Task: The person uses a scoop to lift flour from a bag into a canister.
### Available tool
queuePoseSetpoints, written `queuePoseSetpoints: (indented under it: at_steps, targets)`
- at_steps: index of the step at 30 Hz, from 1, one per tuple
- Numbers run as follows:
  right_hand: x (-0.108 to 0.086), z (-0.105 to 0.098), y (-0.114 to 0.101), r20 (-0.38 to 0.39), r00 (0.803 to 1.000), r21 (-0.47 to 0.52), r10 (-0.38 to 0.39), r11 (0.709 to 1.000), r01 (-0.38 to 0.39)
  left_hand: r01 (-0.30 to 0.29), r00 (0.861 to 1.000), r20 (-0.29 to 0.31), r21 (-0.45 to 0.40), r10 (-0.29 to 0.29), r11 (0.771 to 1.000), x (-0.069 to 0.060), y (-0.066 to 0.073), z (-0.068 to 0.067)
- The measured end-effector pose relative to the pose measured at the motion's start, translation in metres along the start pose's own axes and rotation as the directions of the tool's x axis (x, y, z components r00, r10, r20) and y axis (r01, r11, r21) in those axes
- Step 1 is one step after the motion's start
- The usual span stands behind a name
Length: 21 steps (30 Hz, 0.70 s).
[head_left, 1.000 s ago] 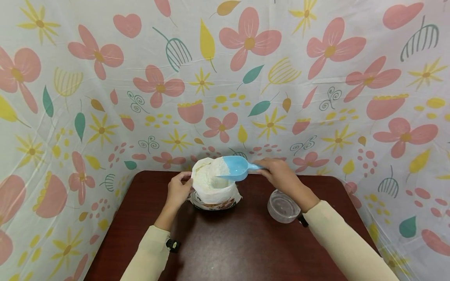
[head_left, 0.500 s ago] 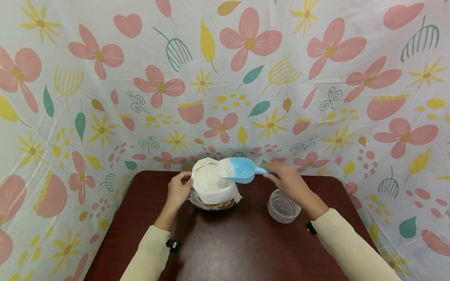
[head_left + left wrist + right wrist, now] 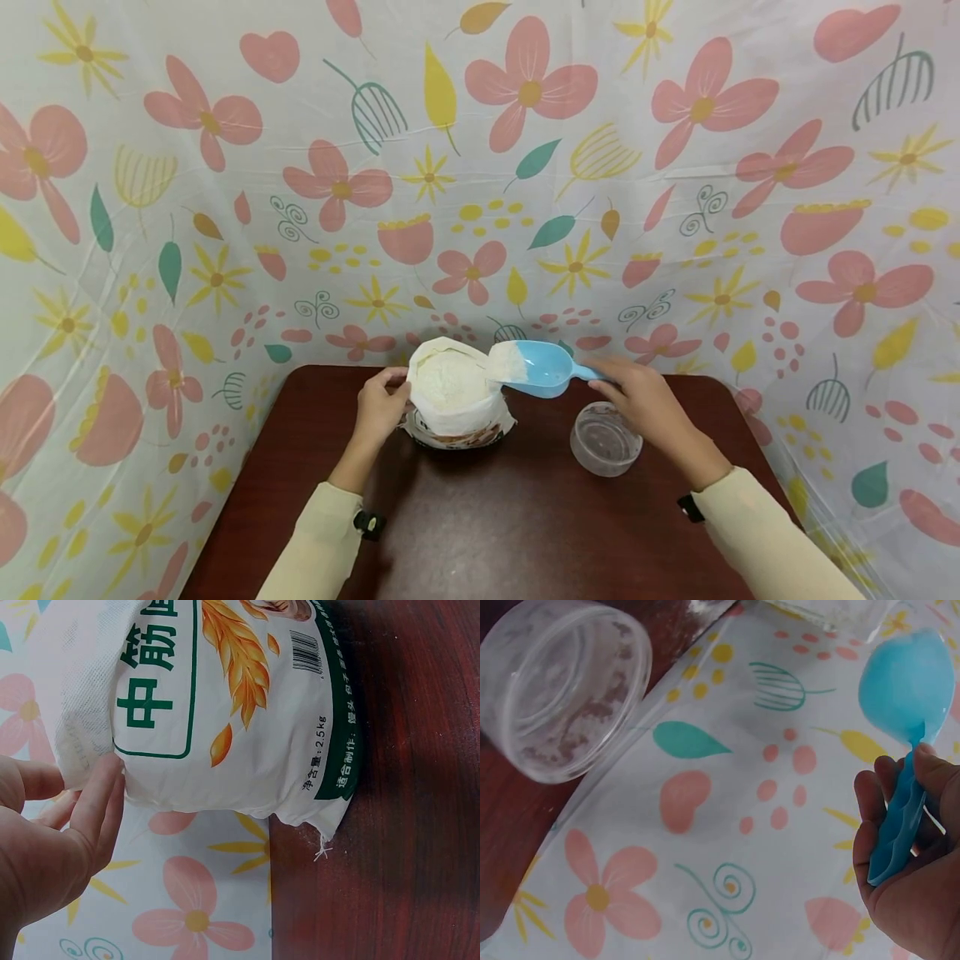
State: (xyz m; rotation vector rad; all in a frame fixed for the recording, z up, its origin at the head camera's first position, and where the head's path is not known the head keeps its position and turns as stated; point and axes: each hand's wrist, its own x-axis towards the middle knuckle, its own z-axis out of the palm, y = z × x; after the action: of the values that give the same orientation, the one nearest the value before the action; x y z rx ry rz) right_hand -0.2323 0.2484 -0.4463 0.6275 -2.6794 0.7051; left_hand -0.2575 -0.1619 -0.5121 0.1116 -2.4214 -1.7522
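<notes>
A light-blue plastic scoop [image 3: 547, 367], its front end loaded with white flour [image 3: 507, 363], is at the right rim of an open white flour bag [image 3: 232, 750]; whether they touch is unclear. Green characters on the bag read "中筋", the next partly cut off; smaller print gives "净含量: 2.5kg" and "适合制作: 馒头 包子", near a barcode and a golden wheat ear. The right hand [image 3: 647, 404] has its fingers wrapped round the scoop's ridged handle. The left hand [image 3: 381, 408] pinches the bag's rim. A clear round container [image 3: 606, 465], smeared white inside, sits to the right on the reddish-brown worktop [image 3: 480, 525].
</notes>
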Motion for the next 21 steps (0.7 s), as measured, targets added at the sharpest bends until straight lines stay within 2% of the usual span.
queuePoseSetpoints:
  at_steps: [7, 13, 21]
  targets:
    - [-0.018, -0.007, 0.010, -0.023, 1.000, -0.031, 0.020, 0.999, -0.020, -0.016, 1.000, -0.004, -0.005, 0.016, 1.000, -0.001, -0.002, -0.001]
    - [-0.034, -0.014, 0.019, -0.086, 0.996, -0.045, 0.007, 0.999, -0.011, -0.029, 1.000, -0.003, -0.008, 0.029, 1.000, -0.001, -0.003, 0.000]
    - [-0.054, -0.023, 0.029, -0.125, 0.992, -0.084, 0.017, 0.996, -0.027, -0.003, 1.000, -0.002, 0.003, 0.003, 1.000, 0.001, -0.002, 0.000]
